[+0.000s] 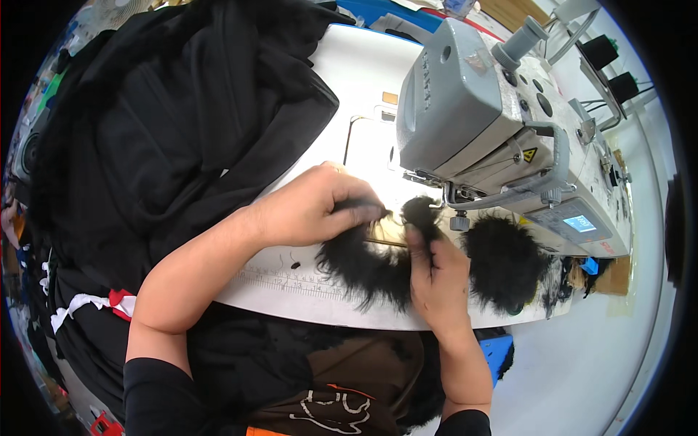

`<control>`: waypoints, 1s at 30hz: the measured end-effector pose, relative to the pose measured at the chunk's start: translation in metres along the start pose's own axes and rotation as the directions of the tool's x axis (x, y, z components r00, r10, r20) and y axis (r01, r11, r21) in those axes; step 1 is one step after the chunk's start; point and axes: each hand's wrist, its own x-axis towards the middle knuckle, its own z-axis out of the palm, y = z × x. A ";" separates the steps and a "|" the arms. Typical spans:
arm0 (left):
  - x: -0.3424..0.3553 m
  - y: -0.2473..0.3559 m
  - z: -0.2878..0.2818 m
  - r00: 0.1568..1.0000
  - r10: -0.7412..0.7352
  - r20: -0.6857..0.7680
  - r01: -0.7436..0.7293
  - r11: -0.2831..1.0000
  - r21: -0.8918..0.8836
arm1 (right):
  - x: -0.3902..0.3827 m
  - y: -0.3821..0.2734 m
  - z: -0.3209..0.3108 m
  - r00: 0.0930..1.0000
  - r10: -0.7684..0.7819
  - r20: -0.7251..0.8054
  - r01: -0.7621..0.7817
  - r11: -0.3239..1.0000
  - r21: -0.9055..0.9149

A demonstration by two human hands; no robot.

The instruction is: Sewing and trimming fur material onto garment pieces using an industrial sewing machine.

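A strip of shaggy black fur [374, 275] hangs in a loop between my hands, just in front of the sewing machine [465, 109]. My left hand [316, 207] pinches one end of the strip between thumb and fingers. My right hand [440, 283] is closed on the other side, its thumb pressed on the fur close to the presser foot area. The fur's upper end stands up beneath the needle bar guard; whether it touches the foot is hidden. Both hands are over the white machine table [349, 309].
Black fabric garments [196, 109] heap over the table's left side. Another clump of black fur [505, 265] lies right of my right hand, below the machine's small lit screen [580, 223]. A printed ruler scale [291, 283] runs along the near table edge, with a small dark scrap [295, 265] beside it.
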 end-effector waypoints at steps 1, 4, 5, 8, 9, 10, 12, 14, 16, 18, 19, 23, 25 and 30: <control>0.001 -0.002 0.002 0.995 0.009 -0.102 -0.008 1.000 0.005 | 0.002 0.007 -0.001 0.997 -0.080 0.003 0.080 0.988 -0.135; 0.001 -0.007 0.011 0.955 -0.114 -0.274 0.060 0.979 -0.196 | 0.011 0.007 -0.003 0.988 -0.144 0.059 0.156 0.927 -0.340; 0.001 -0.013 0.013 0.948 -0.035 -0.316 -0.004 0.993 -0.121 | 0.015 0.004 -0.003 0.980 -0.182 0.086 0.201 0.902 -0.383; 0.002 -0.016 0.017 0.934 0.163 -0.318 -0.105 0.976 0.193 | 0.024 0.006 -0.004 0.952 -0.275 0.137 0.307 0.851 -0.425; 0.003 -0.017 0.021 0.939 0.149 -0.310 -0.079 0.971 0.225 | 0.029 0.011 -0.003 0.933 -0.325 0.157 0.361 0.832 -0.422; 0.003 -0.019 0.022 0.939 0.146 -0.310 -0.077 0.971 0.226 | 0.031 0.015 -0.002 0.910 -0.375 0.178 0.415 0.810 -0.415; 0.002 -0.023 0.024 0.935 0.243 -0.260 -0.133 0.916 0.378 | 0.034 0.020 -0.001 0.911 -0.350 0.218 0.411 0.813 -0.414; 0.002 -0.024 0.023 0.937 0.242 -0.252 -0.107 0.886 0.452 | 0.044 0.028 0.000 0.855 -0.450 0.256 0.518 0.762 -0.389; 0.001 -0.023 0.023 0.939 0.241 -0.245 -0.081 0.848 0.524 | 0.047 0.027 -0.005 0.879 -0.381 0.286 0.469 0.796 -0.382; 0.001 -0.022 0.022 0.943 0.255 -0.212 -0.098 0.825 0.557 | 0.050 0.028 -0.009 0.896 -0.312 0.317 0.421 0.826 -0.376; 0.001 -0.021 0.022 0.944 0.254 -0.213 -0.096 0.825 0.557 | 0.050 0.029 -0.011 0.894 -0.323 0.310 0.424 0.832 -0.357; 0.002 -0.020 0.023 0.935 0.280 -0.219 -0.113 0.818 0.564 | 0.043 0.056 -0.007 0.893 -0.357 0.274 0.441 0.812 -0.382; 0.001 -0.020 0.024 0.937 0.274 -0.217 -0.109 0.820 0.562 | 0.042 0.065 -0.008 0.893 -0.372 0.253 0.447 0.797 -0.405; 0.001 -0.018 0.026 0.942 0.268 -0.202 -0.109 0.814 0.570 | 0.046 0.076 -0.015 0.862 -0.403 0.308 0.500 0.778 -0.381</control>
